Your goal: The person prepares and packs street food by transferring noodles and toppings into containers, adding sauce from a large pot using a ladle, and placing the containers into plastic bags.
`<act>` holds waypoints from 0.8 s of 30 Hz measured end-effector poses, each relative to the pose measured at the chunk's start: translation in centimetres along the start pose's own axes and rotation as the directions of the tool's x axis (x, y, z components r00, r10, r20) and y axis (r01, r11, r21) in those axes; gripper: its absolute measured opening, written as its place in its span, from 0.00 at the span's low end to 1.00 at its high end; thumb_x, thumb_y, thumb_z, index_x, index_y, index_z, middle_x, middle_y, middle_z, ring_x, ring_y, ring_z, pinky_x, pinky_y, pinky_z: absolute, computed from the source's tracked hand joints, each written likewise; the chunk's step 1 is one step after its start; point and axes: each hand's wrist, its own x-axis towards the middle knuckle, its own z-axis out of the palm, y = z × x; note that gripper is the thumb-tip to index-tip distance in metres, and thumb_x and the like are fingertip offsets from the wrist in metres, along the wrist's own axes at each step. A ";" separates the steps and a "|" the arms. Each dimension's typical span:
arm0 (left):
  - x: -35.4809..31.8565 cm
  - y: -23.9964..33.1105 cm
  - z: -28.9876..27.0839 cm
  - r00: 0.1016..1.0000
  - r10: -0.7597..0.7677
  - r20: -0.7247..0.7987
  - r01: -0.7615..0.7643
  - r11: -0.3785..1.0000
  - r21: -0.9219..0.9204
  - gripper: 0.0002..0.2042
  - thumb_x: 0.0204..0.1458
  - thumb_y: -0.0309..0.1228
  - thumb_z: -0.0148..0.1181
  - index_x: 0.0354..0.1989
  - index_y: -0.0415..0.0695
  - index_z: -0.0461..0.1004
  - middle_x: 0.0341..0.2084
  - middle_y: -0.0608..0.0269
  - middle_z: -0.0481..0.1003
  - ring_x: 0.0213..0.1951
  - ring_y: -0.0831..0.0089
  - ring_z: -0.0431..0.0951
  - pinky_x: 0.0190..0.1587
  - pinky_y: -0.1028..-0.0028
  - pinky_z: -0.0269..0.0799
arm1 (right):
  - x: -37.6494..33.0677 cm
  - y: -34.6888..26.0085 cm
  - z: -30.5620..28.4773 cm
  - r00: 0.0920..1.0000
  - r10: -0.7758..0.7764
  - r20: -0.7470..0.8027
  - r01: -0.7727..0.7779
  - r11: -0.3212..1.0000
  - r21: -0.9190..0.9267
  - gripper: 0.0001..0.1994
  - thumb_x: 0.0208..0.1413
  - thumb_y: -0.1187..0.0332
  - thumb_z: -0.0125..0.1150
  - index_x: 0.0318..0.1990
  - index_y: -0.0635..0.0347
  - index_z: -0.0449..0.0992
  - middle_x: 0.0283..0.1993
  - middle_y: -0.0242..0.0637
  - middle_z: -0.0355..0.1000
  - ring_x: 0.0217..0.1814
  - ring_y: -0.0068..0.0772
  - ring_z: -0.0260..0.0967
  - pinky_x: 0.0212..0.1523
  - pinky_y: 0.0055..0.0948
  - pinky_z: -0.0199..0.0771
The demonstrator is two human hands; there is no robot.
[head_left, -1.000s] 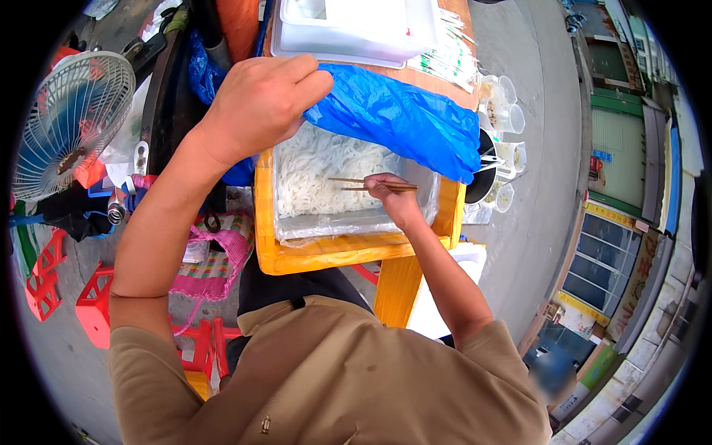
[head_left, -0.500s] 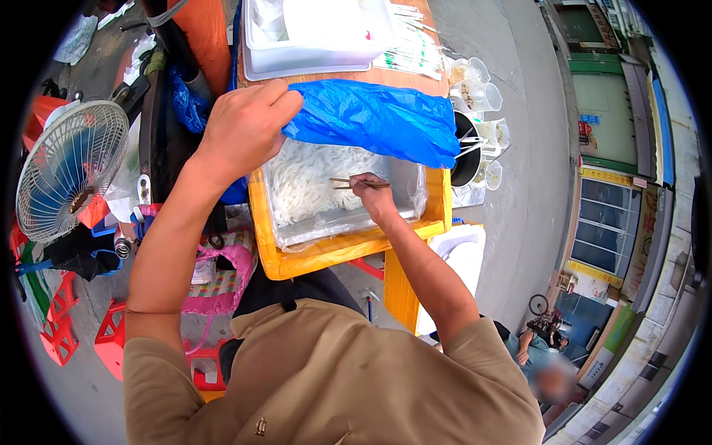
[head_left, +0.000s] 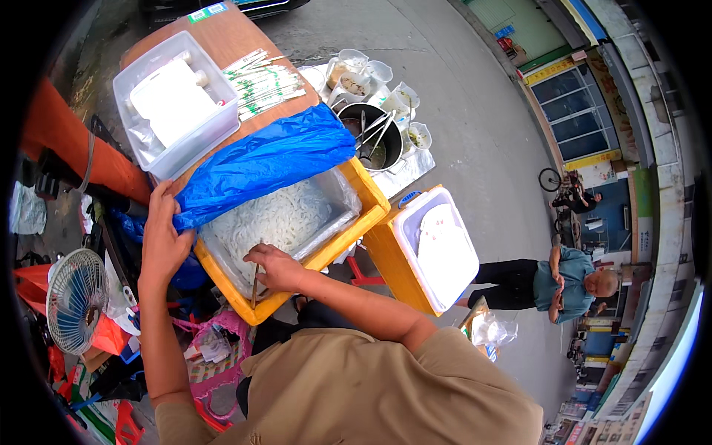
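White rice noodles [head_left: 274,215] fill a yellow box [head_left: 375,191] lined with clear plastic. A blue plastic sheet [head_left: 271,159] covers its far side. My left hand [head_left: 165,233] is closed on the left end of that sheet, beside the box's rim. Over the near left part of the box, my right hand [head_left: 276,268] is closed round wooden chopsticks [head_left: 255,288], their lower ends close to the near rim. The grip hides part of the chopsticks, and no noodles show between them.
Beyond the box are a clear plastic tub [head_left: 178,111] and wrapped chopsticks [head_left: 265,85] on a wooden table [head_left: 222,33]. Right of it stand a black pot [head_left: 374,137] with utensils, plastic jugs [head_left: 356,83] and a lidded white tub [head_left: 437,248]. A fan [head_left: 76,300] stands left; a person [head_left: 575,285] stands right.
My view has turned, so the box appears tilted and lower left. My right hand has moved with the chopsticks from over the noodles to the near rim. My left hand still grips the sheet.
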 end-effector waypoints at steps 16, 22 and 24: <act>-16.7 9.9 14.7 0.659 0.485 0.575 -0.403 0.873 -0.275 0.17 0.47 0.23 0.67 0.46 0.40 0.71 0.49 0.38 0.70 0.50 0.38 0.73 0.51 0.52 0.71 | -4.1 10.1 -16.8 0.365 0.636 -0.679 -0.532 0.742 0.409 0.18 0.61 0.56 0.61 0.45 0.65 0.80 0.41 0.55 0.79 0.45 0.54 0.77 0.49 0.44 0.74; -15.2 10.8 17.8 0.646 0.518 0.560 -0.486 0.845 -0.222 0.21 0.50 0.24 0.65 0.54 0.39 0.71 0.52 0.41 0.72 0.52 0.40 0.73 0.54 0.53 0.71 | -19.8 18.5 -15.2 -0.053 0.824 -0.564 -0.636 0.408 0.655 0.16 0.62 0.58 0.60 0.41 0.64 0.82 0.41 0.55 0.79 0.46 0.55 0.77 0.49 0.45 0.73; -16.3 10.0 20.4 0.539 0.376 0.754 -0.320 0.919 -0.230 0.20 0.51 0.28 0.65 0.53 0.36 0.72 0.47 0.39 0.76 0.50 0.38 0.76 0.52 0.51 0.73 | -26.3 20.5 -11.1 -0.038 0.930 -0.367 -0.608 0.270 0.747 0.15 0.63 0.58 0.61 0.41 0.63 0.81 0.41 0.48 0.80 0.44 0.45 0.77 0.46 0.41 0.75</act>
